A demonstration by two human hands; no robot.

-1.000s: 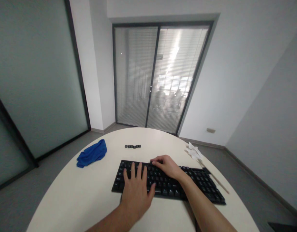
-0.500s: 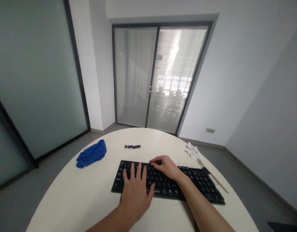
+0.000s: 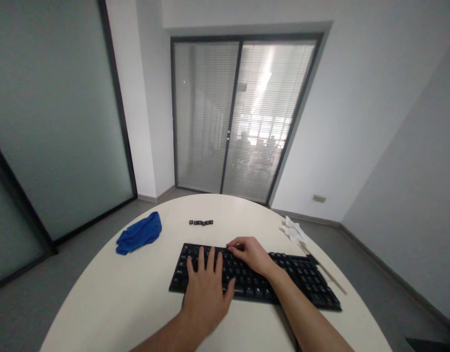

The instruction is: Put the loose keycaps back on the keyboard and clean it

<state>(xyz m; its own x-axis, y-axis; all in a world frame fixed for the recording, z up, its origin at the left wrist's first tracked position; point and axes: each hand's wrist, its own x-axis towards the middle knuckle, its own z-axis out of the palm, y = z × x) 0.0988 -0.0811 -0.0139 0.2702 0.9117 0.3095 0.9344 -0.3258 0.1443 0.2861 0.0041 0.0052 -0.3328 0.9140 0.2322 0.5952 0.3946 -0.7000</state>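
Note:
A black keyboard (image 3: 254,286) lies across the near part of the round table. My left hand (image 3: 207,293) rests on its left part, fingers spread over the keys, holding nothing. At the keyboard's back edge, my right hand (image 3: 249,252) has thumb and forefinger pinched together; whatever is between them is too small to make out. Beyond the keyboard, several loose black keycaps (image 3: 201,223) lie in a short row, touched by neither hand.
A crumpled blue cloth (image 3: 139,233) lies on the left of the cream table (image 3: 118,293). On the right are a white crumpled tissue (image 3: 293,230) and a thin stick-like tool (image 3: 331,275) beside the keyboard. A dark cable or strip runs under my right forearm.

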